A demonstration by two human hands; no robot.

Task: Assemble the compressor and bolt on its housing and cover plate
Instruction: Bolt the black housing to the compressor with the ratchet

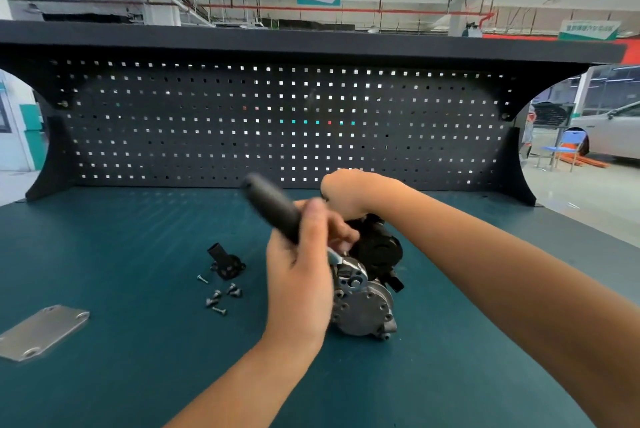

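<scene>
1. The compressor (363,306) lies on its side just right of the frame's centre. Its silver end face is turned toward the camera, and the black housing (379,249) is seated against its far end.
2. The left grip (299,265) is clenched round a black-handled tool (273,209). The blurred handle slants to the upper left, and the metal tip points down at the join between housing and body. It looks like a housing bolt is being driven there.
3. The right grip (349,190) reaches in from the right over the top of the housing, probably to stop the unit from twisting under the tool. Its fingers are hidden, so I cannot tell whether it is clenched on the housing or only pressing.
4. Left of the compressor stands a small black fitting (225,263). Loose screws (221,296) are scattered just below it, within easy reach of the tool hand.
5. The cover plate (43,330) lies flat at the lower left, well apart. It is not yet fitted and is likely the last piece to go on.
6. The worktop (138,375) has a dark teal mat, which should keep small screws from rolling.
7. A black pegboard (207,122) backs the worktop.
8. Beyond is a workshop hall with strip lights. A white car (609,129) and a blue chair (562,147) stand at the right edge.
</scene>
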